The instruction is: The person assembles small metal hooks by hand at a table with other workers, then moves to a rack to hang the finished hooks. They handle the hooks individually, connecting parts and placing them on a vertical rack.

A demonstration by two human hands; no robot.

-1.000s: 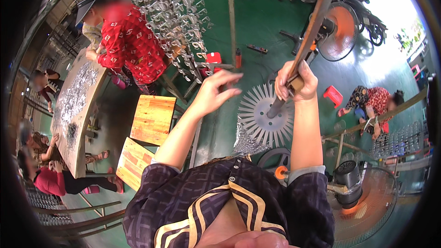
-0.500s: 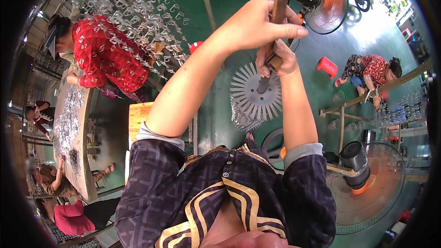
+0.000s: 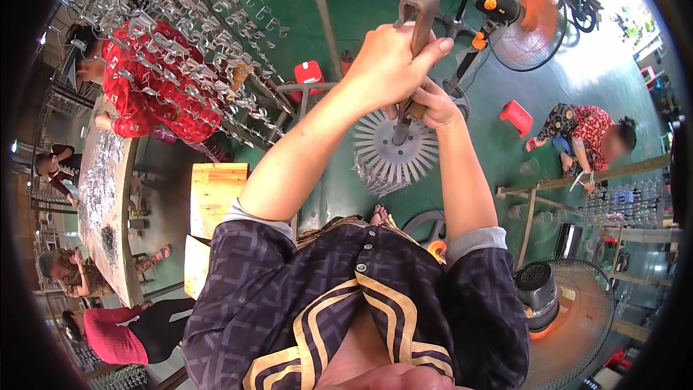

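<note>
A brown metal bar with a hooked top (image 3: 422,1) stands in front of me, slightly tilted. My left hand (image 3: 395,65) is closed round its upper part, just below the hook, with the thumb stretched out along the far side. Lower down, my right hand (image 3: 436,107) is closed on the same bar, its fingers bent and partly hidden by the left hand. Below both hands lies a round grey metal disc (image 3: 424,148) with long radial slots. A short post rises from the disc's middle toward the bar; whether they join is hidden. Shiny clear material (image 3: 374,179) hangs at the disc's near edge.
Rows of metal hooks (image 3: 249,0) hang at the upper left, beside a person in red (image 3: 155,79) at a long table (image 3: 128,245). Two fans (image 3: 530,18) stand on the right, near a red stool (image 3: 516,118). A wooden box (image 3: 216,195) is by my left elbow.
Both hands have come down and a little left with the bar, and its hooked top now shows. The slotted disc appears slightly further left. The view has shifted a little.
</note>
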